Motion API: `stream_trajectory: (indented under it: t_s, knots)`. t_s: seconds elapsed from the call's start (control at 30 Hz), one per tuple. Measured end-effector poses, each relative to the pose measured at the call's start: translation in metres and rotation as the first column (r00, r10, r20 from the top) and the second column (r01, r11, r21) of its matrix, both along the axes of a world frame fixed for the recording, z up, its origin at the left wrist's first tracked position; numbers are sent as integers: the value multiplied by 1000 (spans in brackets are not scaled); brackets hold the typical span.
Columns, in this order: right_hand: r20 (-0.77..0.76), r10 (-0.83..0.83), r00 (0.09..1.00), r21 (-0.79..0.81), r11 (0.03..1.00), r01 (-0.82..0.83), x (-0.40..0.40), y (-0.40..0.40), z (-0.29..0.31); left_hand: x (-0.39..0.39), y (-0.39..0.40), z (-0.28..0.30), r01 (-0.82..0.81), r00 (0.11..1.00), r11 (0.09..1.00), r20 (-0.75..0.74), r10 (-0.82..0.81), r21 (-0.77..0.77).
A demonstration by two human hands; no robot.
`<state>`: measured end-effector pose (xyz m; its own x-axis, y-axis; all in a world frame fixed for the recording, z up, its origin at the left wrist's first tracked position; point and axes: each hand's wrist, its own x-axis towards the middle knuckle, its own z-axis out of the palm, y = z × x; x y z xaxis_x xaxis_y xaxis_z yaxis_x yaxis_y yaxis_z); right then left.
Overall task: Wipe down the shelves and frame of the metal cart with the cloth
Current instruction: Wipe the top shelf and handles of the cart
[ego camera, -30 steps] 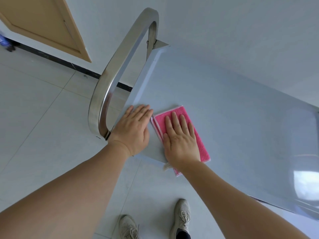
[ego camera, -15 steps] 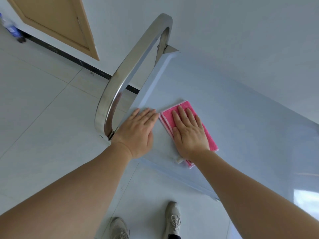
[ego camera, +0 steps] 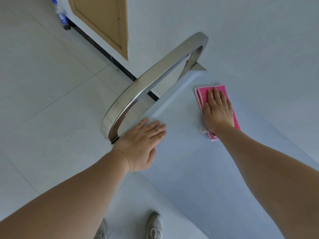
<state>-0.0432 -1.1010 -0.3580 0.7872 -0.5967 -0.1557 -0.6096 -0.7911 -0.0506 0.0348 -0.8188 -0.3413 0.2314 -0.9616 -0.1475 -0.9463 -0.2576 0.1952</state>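
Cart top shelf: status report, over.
Right hand flat on pink cloth, pressing it to top shelf. Left hand flat near handle. Nothing in the way.

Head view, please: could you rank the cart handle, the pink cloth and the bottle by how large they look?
1. Cart handle, by far the largest.
2. Pink cloth, partly under the right hand.
3. Bottle, smallest, though it stands far off, so true size is unsure.

The right hand (ego camera: 218,111), flat on the pink cloth (ego camera: 217,107), has pushed it up the cart's top shelf (ego camera: 198,166) toward the far corner by the handle (ego camera: 151,83). The hands, side by side one second ago, are now well apart.
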Motion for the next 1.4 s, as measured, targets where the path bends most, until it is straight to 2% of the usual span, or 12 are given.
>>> stream_trajectory:
  t_s: [0.6, 1.1, 1.2, 1.33, 1.4]
  knots:
    - [23, 186, 982, -52, 981, -185, 95, -37, 0, -1, -3, 2, -34, 999, 999, -6, 34, -3]
    - [26, 345, 938, -19, 939, -345, 87, 1, -5, 0, -2, 2, -19, 1000, 1000, -12, 19, -1]
    - [28, 361, 932, -18, 932, -361, 81, 13, -6, 1, -1, 5, -7, 1000, 999, -20, 6, -40]
    - [20, 390, 920, -5, 921, -390, 72, 35, -5, 1, 2, 11, 12, 998, 982, -51, -22, -187]
    - [14, 415, 910, -4, 910, -415, 64, 49, -5, 1, 4, 11, -7, 999, 983, -45, -1, -184]
